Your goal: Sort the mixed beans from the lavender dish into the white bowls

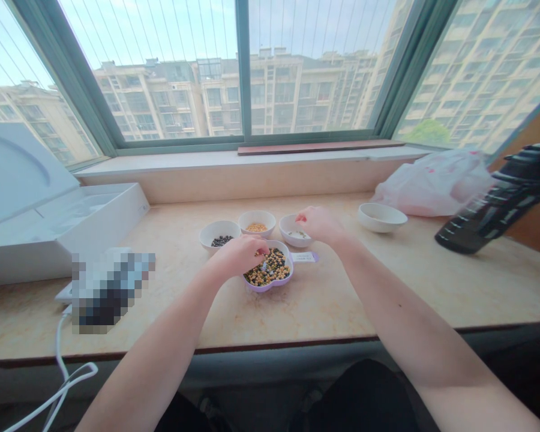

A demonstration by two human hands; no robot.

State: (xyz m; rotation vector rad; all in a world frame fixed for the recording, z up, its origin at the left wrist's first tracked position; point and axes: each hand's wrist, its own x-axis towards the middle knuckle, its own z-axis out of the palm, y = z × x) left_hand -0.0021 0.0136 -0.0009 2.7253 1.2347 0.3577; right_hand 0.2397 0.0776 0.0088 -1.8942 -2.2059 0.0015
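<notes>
A purple-rimmed dish holds mixed beans, black, yellow and green. My left hand is over its left side, fingers pinched at the beans; whatever is between them is too small to make out. My right hand hovers at a white bowl with a few small greenish beans in it, its fingertips closed above the rim. Whether a bean is in that pinch cannot be seen. To the left, one white bowl contains black beans, and another white bowl contains yellow beans.
Beside the dish lies a small white label. Farther right are another white bowl, a plastic bag and a tilted black bottle. At left stand an open white box, a blurred-out object and a white cable.
</notes>
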